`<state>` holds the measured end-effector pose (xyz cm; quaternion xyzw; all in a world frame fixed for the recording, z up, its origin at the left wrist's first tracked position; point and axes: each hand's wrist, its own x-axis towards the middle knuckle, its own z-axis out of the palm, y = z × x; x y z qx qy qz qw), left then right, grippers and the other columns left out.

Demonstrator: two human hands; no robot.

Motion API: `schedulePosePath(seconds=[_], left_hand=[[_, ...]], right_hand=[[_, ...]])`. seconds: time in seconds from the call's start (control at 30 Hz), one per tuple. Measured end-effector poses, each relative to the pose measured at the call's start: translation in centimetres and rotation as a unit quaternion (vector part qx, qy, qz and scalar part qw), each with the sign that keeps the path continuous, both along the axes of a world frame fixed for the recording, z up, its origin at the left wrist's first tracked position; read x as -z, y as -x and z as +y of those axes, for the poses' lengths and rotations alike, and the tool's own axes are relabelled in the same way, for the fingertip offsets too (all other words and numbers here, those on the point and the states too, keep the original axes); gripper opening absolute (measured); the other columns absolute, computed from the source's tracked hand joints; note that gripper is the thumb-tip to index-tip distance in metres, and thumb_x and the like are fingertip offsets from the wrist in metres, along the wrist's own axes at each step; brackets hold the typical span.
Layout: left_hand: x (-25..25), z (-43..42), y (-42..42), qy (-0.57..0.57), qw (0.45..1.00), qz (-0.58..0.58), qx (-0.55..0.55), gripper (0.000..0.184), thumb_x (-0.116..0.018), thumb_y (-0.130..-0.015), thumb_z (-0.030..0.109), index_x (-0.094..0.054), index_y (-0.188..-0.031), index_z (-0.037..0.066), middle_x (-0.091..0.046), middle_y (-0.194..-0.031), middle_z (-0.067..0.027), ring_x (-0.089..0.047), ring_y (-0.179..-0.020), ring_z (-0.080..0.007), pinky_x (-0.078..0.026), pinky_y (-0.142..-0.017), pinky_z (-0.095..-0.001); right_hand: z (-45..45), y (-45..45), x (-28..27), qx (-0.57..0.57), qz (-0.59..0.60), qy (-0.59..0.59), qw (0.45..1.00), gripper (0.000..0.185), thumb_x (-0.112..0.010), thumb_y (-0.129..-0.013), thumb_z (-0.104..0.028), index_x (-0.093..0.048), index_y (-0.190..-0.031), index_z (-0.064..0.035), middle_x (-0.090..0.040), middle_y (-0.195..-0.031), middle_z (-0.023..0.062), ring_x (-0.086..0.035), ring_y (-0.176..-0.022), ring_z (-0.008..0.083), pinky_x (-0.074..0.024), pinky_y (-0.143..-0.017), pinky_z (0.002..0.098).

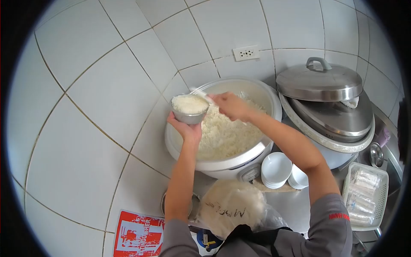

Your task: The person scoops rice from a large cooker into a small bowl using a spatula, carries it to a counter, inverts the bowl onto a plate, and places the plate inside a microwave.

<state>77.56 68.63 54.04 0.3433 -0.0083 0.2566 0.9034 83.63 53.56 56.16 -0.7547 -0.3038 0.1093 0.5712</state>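
Observation:
A round metal bowl [189, 118] heaped with white rice is held up by my left hand [188, 130], whose fingers wrap it from below. Over the bowl's right edge, my right hand [233, 106] grips a pale rice paddle [200, 94], slightly blurred by motion. The paddle's blade is near the top of the heaped rice; I cannot tell whether it touches. Both hands are above the left part of a large white rice cooker [275, 105]. Loose cooked rice [231, 135] lies inside it, partly hidden by my right arm.
A second cooker [338, 147] stands at right, topped by stacked metal lids [319, 83]. White bowls [276, 167] are stacked in front. Nearer me lies a marked plastic bag [233, 205]. A white basket [346, 205] holds wrapped packs. Tiled walls [94, 120] close off the left and back.

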Motion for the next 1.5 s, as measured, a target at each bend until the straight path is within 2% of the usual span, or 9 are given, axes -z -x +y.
schedulePosePath(seconds=[0.07, 0.3, 0.5, 0.63, 1.03, 1.07, 1.17, 1.3, 1.5], left_hand=[[-0.6, -0.3, 0.1, -0.005, 1.000, -0.024, 0.015, 0.050, -0.029, -0.083, 0.043, -0.045, -0.117, 0.011, -0.046, -0.120, -0.0051, -0.045, -0.111, -0.0232, -0.037, -0.092, -0.0386], [0.0, -0.1, -1.0, -0.027, 0.997, -0.066, -0.031, 0.051, -0.028, -0.083, 0.044, -0.047, -0.116, 0.010, -0.047, -0.120, -0.0064, -0.044, -0.112, -0.0253, -0.036, -0.093, -0.0395], [-0.9, 0.0, 1.5, -0.051, 0.995, 0.037, 0.077, 0.056, -0.025, -0.080, 0.049, -0.046, -0.116, 0.012, -0.048, -0.116, -0.0093, -0.049, -0.101, -0.0292, -0.043, -0.072, -0.0491], [0.1, 0.0, 0.8, -0.097, 0.994, 0.052, 0.026, 0.056, -0.023, -0.081, 0.049, -0.046, -0.116, 0.011, -0.048, -0.115, -0.0097, -0.049, -0.099, -0.0292, -0.043, -0.071, -0.0492], [-0.5, -1.4, 3.3, -0.014, 0.998, -0.049, -0.032, 0.053, -0.029, -0.082, 0.045, -0.045, -0.119, 0.010, -0.045, -0.122, -0.0056, -0.042, -0.114, -0.0230, -0.035, -0.094, -0.0369], [-1.0, -1.9, 3.1, -0.013, 0.998, -0.039, -0.055, 0.052, -0.029, -0.082, 0.044, -0.045, -0.118, 0.009, -0.046, -0.121, -0.0060, -0.044, -0.112, -0.0235, -0.037, -0.093, -0.0384], [-0.7, -2.2, 3.0, -0.004, 0.995, -0.065, -0.077, 0.052, -0.028, -0.082, 0.043, -0.046, -0.117, 0.009, -0.047, -0.120, -0.0065, -0.045, -0.111, -0.0241, -0.039, -0.091, -0.0407], [-1.3, -1.4, 3.5, 0.025, 0.991, -0.090, -0.097, 0.050, -0.028, -0.082, 0.042, -0.044, -0.117, 0.009, -0.045, -0.122, -0.0063, -0.044, -0.112, -0.0247, -0.036, -0.093, -0.0401], [-0.5, -3.6, 3.1, -0.053, 0.961, -0.060, -0.263, 0.053, -0.028, -0.085, 0.043, -0.029, -0.128, 0.012, -0.039, -0.126, -0.0070, -0.037, -0.117, -0.0238, -0.032, -0.096, -0.0394]], right_hand=[[-0.7, -1.8, 0.1, 0.015, 0.155, -0.096, 0.983, 0.051, -0.037, -0.091, -0.042, -0.061, -0.087, 0.0031, -0.058, -0.074, 0.0279, -0.057, -0.066, 0.0403, -0.0453, -0.063, 0.0421], [2.3, 1.9, 3.2, 0.137, -0.283, 0.020, 0.949, 0.052, -0.034, -0.092, -0.041, -0.061, -0.087, 0.0031, -0.056, -0.072, 0.0287, -0.055, -0.067, 0.0449, -0.0440, -0.065, 0.0487], [-0.5, -2.1, -1.4, -0.058, 0.055, 0.031, 0.996, 0.048, -0.036, -0.091, -0.042, -0.059, -0.101, -0.0019, -0.057, -0.072, 0.0284, -0.056, -0.062, 0.0420, -0.0448, -0.060, 0.0467], [1.0, -0.6, -2.1, -0.014, -0.286, 0.126, 0.950, 0.054, -0.035, -0.091, -0.043, -0.063, -0.086, 0.0021, -0.060, -0.071, 0.0242, -0.059, -0.067, 0.0364, -0.0451, -0.067, 0.0441], [-0.7, 0.7, -5.2, -0.051, -0.054, 0.062, 0.995, 0.053, -0.041, -0.086, -0.046, -0.062, -0.093, 0.0021, -0.060, -0.072, 0.0248, -0.058, -0.066, 0.0360, -0.0459, -0.067, 0.0414], [1.1, 0.6, -2.7, -0.011, -0.261, 0.056, 0.964, 0.052, -0.041, -0.087, -0.043, -0.061, -0.093, 0.0046, -0.060, -0.074, 0.0265, -0.058, -0.066, 0.0362, -0.0460, -0.067, 0.0405], [-0.3, 3.3, -3.4, -0.022, -0.267, 0.073, 0.961, 0.052, -0.040, -0.088, -0.041, -0.061, -0.092, 0.0063, -0.059, -0.080, 0.0288, -0.059, -0.067, 0.0360, -0.0462, -0.067, 0.0402], [-3.1, 2.1, -2.0, -0.032, 0.096, 0.011, 0.995, 0.048, -0.037, -0.090, -0.037, -0.061, -0.089, 0.0047, -0.058, -0.079, 0.0274, -0.056, -0.061, 0.0380, -0.0455, -0.064, 0.0431], [1.1, 7.0, 1.4, 0.048, -0.241, -0.048, 0.968, 0.050, -0.037, -0.091, -0.038, -0.059, -0.082, 0.0053, -0.054, -0.067, 0.0305, -0.054, -0.064, 0.0467, -0.0428, -0.060, 0.0506]])
